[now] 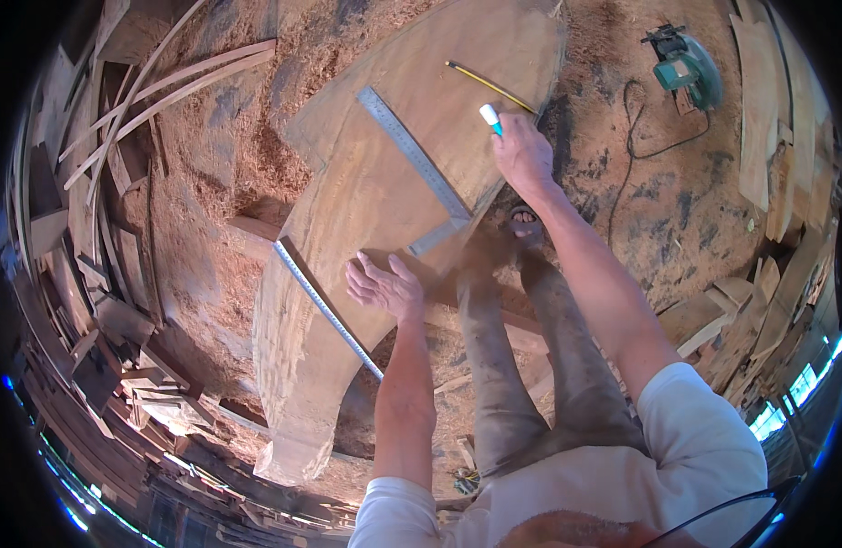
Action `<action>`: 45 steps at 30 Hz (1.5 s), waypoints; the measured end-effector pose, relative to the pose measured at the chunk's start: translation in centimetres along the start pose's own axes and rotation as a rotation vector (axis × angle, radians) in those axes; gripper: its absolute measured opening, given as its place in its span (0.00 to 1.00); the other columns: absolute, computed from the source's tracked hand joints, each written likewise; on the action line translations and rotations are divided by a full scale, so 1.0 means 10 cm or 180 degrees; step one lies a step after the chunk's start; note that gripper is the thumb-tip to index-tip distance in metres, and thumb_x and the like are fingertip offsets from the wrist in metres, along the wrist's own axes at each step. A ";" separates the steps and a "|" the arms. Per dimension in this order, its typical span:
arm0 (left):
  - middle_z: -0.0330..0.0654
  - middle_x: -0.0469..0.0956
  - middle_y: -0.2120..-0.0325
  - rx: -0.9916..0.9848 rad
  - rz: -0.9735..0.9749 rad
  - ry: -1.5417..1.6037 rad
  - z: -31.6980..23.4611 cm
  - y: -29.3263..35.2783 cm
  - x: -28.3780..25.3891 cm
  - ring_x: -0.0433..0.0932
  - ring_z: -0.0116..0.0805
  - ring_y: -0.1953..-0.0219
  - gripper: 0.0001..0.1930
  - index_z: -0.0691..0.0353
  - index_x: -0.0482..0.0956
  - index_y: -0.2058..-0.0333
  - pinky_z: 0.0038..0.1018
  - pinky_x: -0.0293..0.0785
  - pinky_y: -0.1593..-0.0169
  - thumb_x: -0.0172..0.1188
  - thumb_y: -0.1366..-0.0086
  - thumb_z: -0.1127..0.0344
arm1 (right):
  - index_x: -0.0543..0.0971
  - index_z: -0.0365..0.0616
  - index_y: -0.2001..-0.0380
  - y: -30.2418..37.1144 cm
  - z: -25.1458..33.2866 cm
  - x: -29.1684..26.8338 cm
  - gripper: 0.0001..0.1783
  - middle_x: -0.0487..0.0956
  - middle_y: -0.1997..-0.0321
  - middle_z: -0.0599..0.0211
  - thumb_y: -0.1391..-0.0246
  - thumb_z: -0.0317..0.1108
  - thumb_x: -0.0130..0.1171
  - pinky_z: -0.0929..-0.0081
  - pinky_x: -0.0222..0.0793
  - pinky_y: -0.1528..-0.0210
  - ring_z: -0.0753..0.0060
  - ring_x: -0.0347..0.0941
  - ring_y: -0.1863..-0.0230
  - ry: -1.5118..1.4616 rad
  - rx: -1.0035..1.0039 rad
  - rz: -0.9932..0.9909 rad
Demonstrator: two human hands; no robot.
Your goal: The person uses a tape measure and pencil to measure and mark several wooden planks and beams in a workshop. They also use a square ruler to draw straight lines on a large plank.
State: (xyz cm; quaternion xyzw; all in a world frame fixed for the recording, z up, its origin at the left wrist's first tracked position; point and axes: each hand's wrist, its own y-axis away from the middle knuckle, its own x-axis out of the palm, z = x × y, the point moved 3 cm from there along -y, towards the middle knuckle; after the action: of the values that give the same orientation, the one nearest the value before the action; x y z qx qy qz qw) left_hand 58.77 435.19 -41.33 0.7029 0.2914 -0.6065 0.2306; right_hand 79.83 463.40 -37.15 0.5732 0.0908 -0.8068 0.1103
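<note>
A large, curved wooden slab [348,228] lies across the sawdust in front of me. My right hand [525,157] is closed around a marker [491,119] with a white end and a teal body, over the slab's right side. Beyond it rests a yellow-and-black pencil [489,86]. Between my hands a metal carpenter's square [412,151] lies flat, its short arm towards me. My left hand [386,287] is held over the slab with its fingers apart and nothing in it. Left of that hand, a long metal ruler [326,307] crosses the slab and overhangs its inner curve.
A green circular saw [684,69] sits on the ground at the far right, its black cord [633,151] trailing towards me. Stacked boards [759,100] line the right side. Long wooden strips [179,87] and offcuts pile up on the left. My sandalled foot [526,225] stands by the slab.
</note>
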 end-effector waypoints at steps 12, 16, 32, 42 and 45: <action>0.41 0.84 0.61 -0.1018 0.3090 0.4091 -1.38 0.01 -0.99 0.82 0.27 0.61 0.20 0.67 0.78 0.45 0.27 0.81 0.55 0.55 0.20 0.54 | 0.79 0.38 0.50 0.86 0.68 -0.95 0.16 0.81 0.55 0.71 0.38 0.32 0.67 0.74 0.74 0.53 0.78 0.77 0.55 -0.4319 0.2281 0.1918; 0.47 0.85 0.61 -0.0474 0.3196 0.3152 -1.49 0.09 -1.23 0.82 0.32 0.60 0.26 0.70 0.75 0.42 0.38 0.80 0.58 0.66 0.27 0.54 | 0.79 0.41 0.46 1.14 0.56 -1.03 0.19 0.82 0.56 0.65 0.37 0.35 0.66 0.71 0.73 0.53 0.74 0.77 0.55 -0.3940 0.1900 0.1619; 0.29 0.68 0.76 -0.1190 0.3061 0.4123 -1.47 0.33 -1.90 0.67 0.21 0.74 0.19 0.61 0.73 0.65 0.26 0.67 0.69 0.53 0.20 0.51 | 0.83 0.37 0.58 1.28 0.63 -1.90 0.13 0.82 0.69 0.71 0.42 0.33 0.73 0.77 0.70 0.72 0.81 0.75 0.75 -0.5157 0.2487 0.2505; 0.37 0.77 0.68 -0.1444 0.2868 0.3560 -1.90 0.52 -2.00 0.73 0.26 0.63 0.26 0.66 0.81 0.56 0.31 0.74 0.57 0.43 0.17 0.47 | 0.79 0.47 0.75 1.23 0.99 -1.78 0.19 0.79 0.72 0.75 0.34 0.46 0.66 0.75 0.65 0.72 0.82 0.72 0.73 -0.4171 0.3121 0.0989; 0.41 0.82 0.61 -0.2297 0.3328 0.2710 -2.15 0.33 -2.41 0.78 0.30 0.59 0.23 0.63 0.81 0.48 0.32 0.77 0.55 0.46 0.18 0.49 | 0.83 0.44 0.71 1.25 0.93 -1.82 0.23 0.78 0.76 0.76 0.35 0.53 0.64 0.67 0.67 0.72 0.78 0.72 0.73 -0.3642 0.3184 0.1721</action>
State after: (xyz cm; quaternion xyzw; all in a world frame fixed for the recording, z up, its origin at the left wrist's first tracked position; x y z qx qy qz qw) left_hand 74.20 444.25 -14.24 0.8036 0.1646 0.0376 0.5707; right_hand 80.73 450.16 -17.13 0.0549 -0.4935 -0.8658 0.0615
